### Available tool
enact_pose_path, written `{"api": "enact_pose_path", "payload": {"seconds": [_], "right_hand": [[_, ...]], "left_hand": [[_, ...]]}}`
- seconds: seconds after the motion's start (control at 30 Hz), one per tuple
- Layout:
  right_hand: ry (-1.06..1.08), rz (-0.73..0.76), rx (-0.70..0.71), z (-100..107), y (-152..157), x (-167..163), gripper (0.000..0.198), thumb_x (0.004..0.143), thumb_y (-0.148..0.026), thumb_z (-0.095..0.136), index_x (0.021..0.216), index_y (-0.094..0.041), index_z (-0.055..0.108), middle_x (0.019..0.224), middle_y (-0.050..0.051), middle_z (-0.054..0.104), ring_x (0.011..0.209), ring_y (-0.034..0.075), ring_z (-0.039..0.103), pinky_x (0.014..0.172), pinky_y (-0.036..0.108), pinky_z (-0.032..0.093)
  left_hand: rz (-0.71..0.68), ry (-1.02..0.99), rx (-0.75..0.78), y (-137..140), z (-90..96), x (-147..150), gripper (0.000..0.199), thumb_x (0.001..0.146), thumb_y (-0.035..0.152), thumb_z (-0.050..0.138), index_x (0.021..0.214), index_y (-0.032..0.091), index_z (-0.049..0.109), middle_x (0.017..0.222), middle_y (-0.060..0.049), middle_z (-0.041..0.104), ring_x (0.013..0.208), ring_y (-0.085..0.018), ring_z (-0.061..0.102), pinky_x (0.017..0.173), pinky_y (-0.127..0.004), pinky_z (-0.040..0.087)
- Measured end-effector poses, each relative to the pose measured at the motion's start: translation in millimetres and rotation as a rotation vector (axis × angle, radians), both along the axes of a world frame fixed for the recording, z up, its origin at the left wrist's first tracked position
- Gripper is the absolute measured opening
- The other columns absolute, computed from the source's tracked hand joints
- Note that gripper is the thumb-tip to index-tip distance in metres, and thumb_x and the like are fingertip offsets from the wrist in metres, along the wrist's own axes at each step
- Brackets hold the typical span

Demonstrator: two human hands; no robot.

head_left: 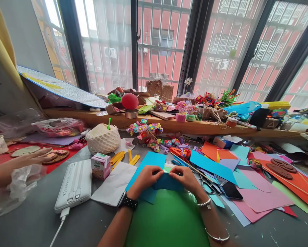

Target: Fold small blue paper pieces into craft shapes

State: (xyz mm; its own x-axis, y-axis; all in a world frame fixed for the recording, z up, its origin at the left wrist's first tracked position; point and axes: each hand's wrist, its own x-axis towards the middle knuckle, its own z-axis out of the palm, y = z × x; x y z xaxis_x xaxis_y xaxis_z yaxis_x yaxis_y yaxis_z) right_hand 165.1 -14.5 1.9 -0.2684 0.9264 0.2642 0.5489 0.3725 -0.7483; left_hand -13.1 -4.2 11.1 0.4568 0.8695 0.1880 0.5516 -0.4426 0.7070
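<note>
Between my two hands, just above a green balloon-like round surface (pixel 166 219), is a piece of blue paper (pixel 166 181). My left hand (pixel 149 178) pinches its left part near the top edge. Thumb and fingers of my right hand (pixel 183 176) pinch the same edge on the right. Under and behind my left hand lies a larger blue sheet (pixel 152 159). A white napkin (pixel 115 183) is left of it. Right of my right hand rest scissors (pixel 209 187) and a dark phone (pixel 229 188), partly covered by another blue strip (pixel 211 166).
A white power bank (pixel 75 185) with a cable and a small juice carton (pixel 100 166) stand at left. Another person's hand (pixel 39 156) reaches in at far left. Coloured paper sheets (pixel 261 195) cover the right side. Craft flowers (pixel 146 130) and a net-wrapped coconut (pixel 102 139) stand behind.
</note>
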Motion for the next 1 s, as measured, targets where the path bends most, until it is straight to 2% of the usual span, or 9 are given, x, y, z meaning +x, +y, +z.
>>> {"api": "enact_pose_path", "payload": {"seconds": [0.2, 0.3, 0.4, 0.5, 0.6, 0.77, 0.9, 0.93, 1.0], "right_hand": [[0.069, -0.034, -0.041, -2.8, 1.8, 8.4, 0.022, 0.069, -0.034, 0.052, 0.066, -0.015, 0.063, 0.061, 0.002, 0.061, 0.057, 0.014, 0.053, 0.051, 0.022, 0.037], [0.083, -0.041, -0.049, -3.3, 1.5, 8.7, 0.022, 0.069, -0.034, 0.053, 0.066, -0.015, 0.063, 0.062, 0.002, 0.061, 0.057, 0.014, 0.053, 0.052, 0.022, 0.038], [0.092, -0.015, -0.066, -2.9, 0.5, 4.8, 0.022, 0.069, -0.035, 0.053, 0.067, -0.015, 0.064, 0.063, 0.002, 0.062, 0.059, 0.014, 0.054, 0.053, 0.022, 0.039], [0.077, 0.000, -0.069, -1.3, -0.1, 1.2, 0.022, 0.069, -0.034, 0.053, 0.067, -0.015, 0.064, 0.063, 0.002, 0.062, 0.059, 0.014, 0.054, 0.052, 0.022, 0.039], [0.060, 0.001, -0.061, 0.5, 0.8, 4.4, 0.021, 0.069, -0.032, 0.053, 0.067, -0.015, 0.064, 0.066, 0.003, 0.063, 0.062, 0.015, 0.055, 0.055, 0.023, 0.040], [0.087, -0.136, -0.097, -1.8, 5.0, 26.6, 0.020, 0.067, -0.031, 0.052, 0.067, -0.014, 0.063, 0.065, 0.005, 0.064, 0.061, 0.017, 0.057, 0.056, 0.025, 0.043], [0.104, -0.316, -0.020, -3.4, 6.2, 35.5, 0.022, 0.069, -0.032, 0.050, 0.068, -0.013, 0.061, 0.064, 0.006, 0.063, 0.060, 0.018, 0.057, 0.055, 0.026, 0.042], [0.125, -0.297, -0.006, -3.1, 5.6, 33.5, 0.023, 0.070, -0.033, 0.050, 0.070, -0.013, 0.061, 0.066, 0.006, 0.063, 0.062, 0.018, 0.057, 0.055, 0.026, 0.042], [0.170, -0.154, -0.003, -1.8, 3.7, 25.1, 0.025, 0.071, -0.036, 0.049, 0.076, -0.014, 0.061, 0.072, 0.006, 0.064, 0.066, 0.017, 0.058, 0.058, 0.025, 0.043]], "left_hand": [[0.076, -0.176, -0.104, 9.3, 0.0, -14.2, 0.030, 0.071, 0.037, 0.042, 0.071, 0.013, 0.061, 0.065, -0.004, 0.064, 0.062, -0.015, 0.058, 0.060, -0.022, 0.043], [0.151, -0.234, -0.042, 7.7, 1.0, -10.8, 0.030, 0.073, 0.037, 0.042, 0.075, 0.014, 0.060, 0.071, -0.005, 0.065, 0.068, -0.015, 0.059, 0.064, -0.023, 0.044], [0.107, -0.201, 0.018, 2.6, 0.2, 0.3, 0.027, 0.071, 0.037, 0.046, 0.080, 0.016, 0.061, 0.080, -0.004, 0.065, 0.073, -0.015, 0.058, 0.065, -0.022, 0.042], [0.036, -0.110, -0.011, -0.9, -1.0, 8.0, 0.024, 0.070, 0.035, 0.048, 0.073, 0.016, 0.063, 0.074, -0.003, 0.065, 0.069, -0.015, 0.057, 0.061, -0.021, 0.040], [0.052, -0.079, -0.005, 0.1, -1.4, 6.4, 0.026, 0.070, 0.035, 0.047, 0.072, 0.015, 0.063, 0.072, -0.003, 0.065, 0.067, -0.015, 0.056, 0.060, -0.021, 0.039], [0.100, -0.095, 0.002, 6.0, -1.6, -3.6, 0.029, 0.069, 0.037, 0.046, 0.071, 0.014, 0.063, 0.070, -0.002, 0.065, 0.064, -0.014, 0.054, 0.057, -0.021, 0.038], [0.117, -0.084, -0.002, 5.5, -0.2, -4.6, 0.029, 0.070, 0.037, 0.045, 0.071, 0.014, 0.063, 0.069, -0.002, 0.064, 0.062, -0.014, 0.054, 0.056, -0.021, 0.038], [0.111, -0.081, -0.002, 4.7, 0.1, -3.9, 0.029, 0.070, 0.036, 0.046, 0.071, 0.014, 0.063, 0.069, -0.002, 0.064, 0.062, -0.014, 0.054, 0.056, -0.020, 0.038], [0.076, -0.085, -0.005, 2.9, 0.2, -2.0, 0.028, 0.070, 0.036, 0.046, 0.072, 0.014, 0.063, 0.071, -0.003, 0.065, 0.064, -0.014, 0.054, 0.058, -0.020, 0.039]]}}
